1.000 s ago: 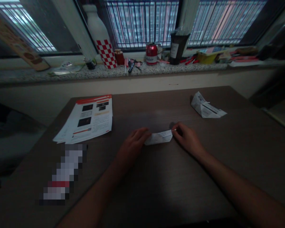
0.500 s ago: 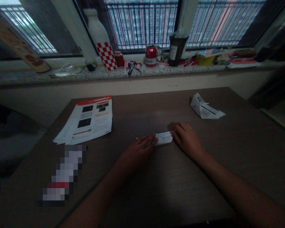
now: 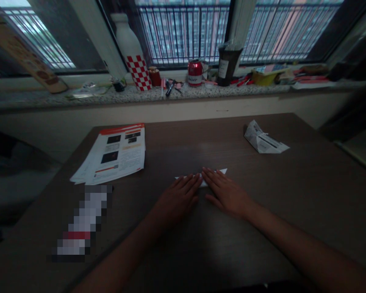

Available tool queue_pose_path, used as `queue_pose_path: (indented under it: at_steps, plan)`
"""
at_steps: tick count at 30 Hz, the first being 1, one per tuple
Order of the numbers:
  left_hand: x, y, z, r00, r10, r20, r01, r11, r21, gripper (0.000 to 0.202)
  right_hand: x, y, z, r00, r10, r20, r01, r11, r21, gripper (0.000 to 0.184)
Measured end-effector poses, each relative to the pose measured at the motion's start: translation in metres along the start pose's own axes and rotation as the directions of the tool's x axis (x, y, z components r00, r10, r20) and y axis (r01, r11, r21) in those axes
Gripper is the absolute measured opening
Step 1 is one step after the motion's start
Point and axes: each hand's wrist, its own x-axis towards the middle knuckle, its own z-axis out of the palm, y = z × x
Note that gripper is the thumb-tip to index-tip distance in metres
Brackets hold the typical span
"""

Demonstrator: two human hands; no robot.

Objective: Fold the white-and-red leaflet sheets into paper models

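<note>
Narrow folded white paper (image 3: 204,184), its right end pointed

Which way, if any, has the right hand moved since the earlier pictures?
Yes: judged against the folded paper at back right, the right hand has shifted left and slightly toward the person, now lying over the white strip.
</note>
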Motion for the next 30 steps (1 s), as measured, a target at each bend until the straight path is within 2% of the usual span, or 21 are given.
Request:
queue_pose_path:
  at_steps: [7,16,24,30]
  plan:
    - [-0.012,-0.001,-0.001,0.999,0.037,0.011,-0.036,0.999,-0.022,0.061,0.0,0.0,-0.001,1.0,-0.001,0.012,0.001,1.0,0.017,0.074]
    - [-0.012,-0.002,0.008,1.0,0.018,-0.011,-0.018,0.998,-0.062,0.063,0.001,-0.001,-0.003,0.999,0.031,0.021,-0.032,0.999,0.022,0.071]
    - [-0.013,-0.002,0.004,1.0,0.012,-0.006,-0.012,0.995,-0.101,0.064,0.0,0.002,-0.006,0.999,0.015,0.04,-0.015,1.0,0.001,0.077]
    - [-0.013,-0.003,0.007,0.999,0.018,-0.036,-0.023,0.991,-0.131,0.061,-0.012,0.016,-0.009,0.995,0.095,0.012,-0.094,0.995,-0.03,0.074]
